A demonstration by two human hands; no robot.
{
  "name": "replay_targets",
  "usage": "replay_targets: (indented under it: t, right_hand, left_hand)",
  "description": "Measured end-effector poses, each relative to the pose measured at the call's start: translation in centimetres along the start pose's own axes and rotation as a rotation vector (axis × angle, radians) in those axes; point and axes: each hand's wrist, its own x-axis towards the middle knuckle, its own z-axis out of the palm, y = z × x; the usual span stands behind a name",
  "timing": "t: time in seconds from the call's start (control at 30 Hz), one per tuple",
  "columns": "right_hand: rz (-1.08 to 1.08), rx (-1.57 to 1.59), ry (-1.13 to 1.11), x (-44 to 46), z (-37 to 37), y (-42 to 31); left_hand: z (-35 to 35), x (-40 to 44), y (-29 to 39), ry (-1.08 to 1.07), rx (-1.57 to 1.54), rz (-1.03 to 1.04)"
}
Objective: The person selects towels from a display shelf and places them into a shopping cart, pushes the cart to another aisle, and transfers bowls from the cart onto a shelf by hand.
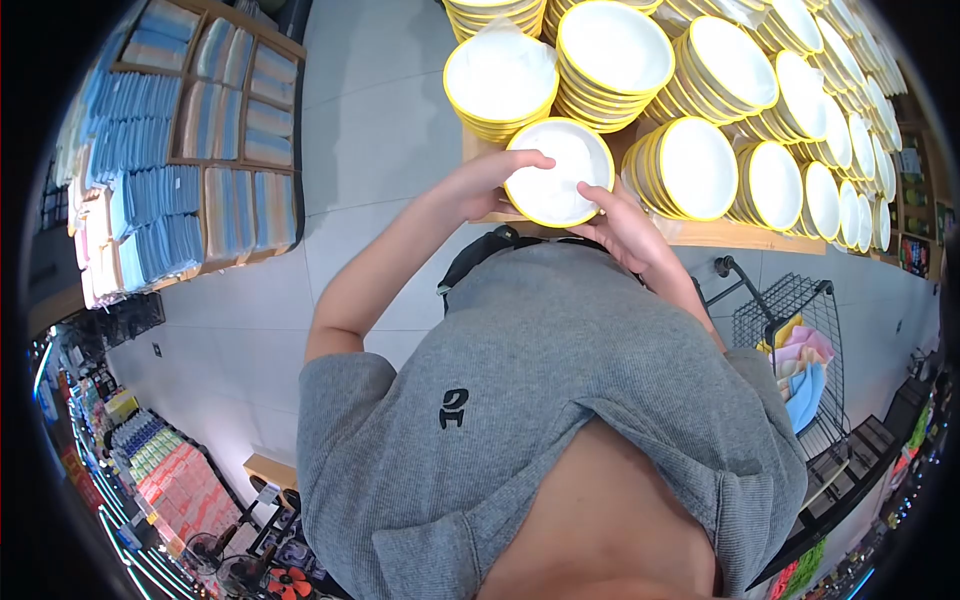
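Between my two hands is a white bowl with a yellow rim [558,200], held in front of my waist at the display's edge. My left hand [495,180] grips its left side, thumb laid over the inside and fingers hidden beneath. On the right side, my right hand [622,222] holds it the same way, thumb tip over the rim. Just beyond the bowl rises a stack of matching bowls [500,82], with clear wrap on its top one. Another stack [615,48] stands beside it, and a tilted row of bowls [698,170] lies to the right.
A wooden display table [740,238] carries many more bowls. At right stands a black wire shopping cart [790,310] with colourful cloths inside. To the left, a wooden shelf [235,163] holds folded blue and striped textiles. Grey tiled floor [355,130] runs between shelf and table.
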Motion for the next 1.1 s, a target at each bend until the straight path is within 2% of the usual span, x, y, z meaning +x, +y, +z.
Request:
replay_targets:
  t: [0.13, 0.33, 0.53, 0.83, 1.1]
  right_hand:
    - [-0.009, 0.003, 0.005, 0.0, -0.4, -0.2]
    - [0.002, 0.042, 0.040, -0.5, 0.0, -0.6]
    - [-0.043, 0.046, 0.001, -0.5, -0.4, -0.8]
    - [-0.038, -0.006, 0.011, -0.4, -0.6, -0.8]
    - [-0.069, -0.033, 0.008, 0.3, -1.5, 0.0]
  left_hand:
    - [0.1, 0.3, -0.4, -0.042, -0.015, 0.057]
    - [0.8, -0.1, -0.4, 0.052, -0.028, 0.070]
    - [1.0, 0.3, -1.4, 0.066, -0.115, 0.174]
    - [1.2, 0.3, -1.7, 0.098, -0.108, 0.196]
    - [1.0, 0.5, -1.6, 0.042, -0.056, 0.213]
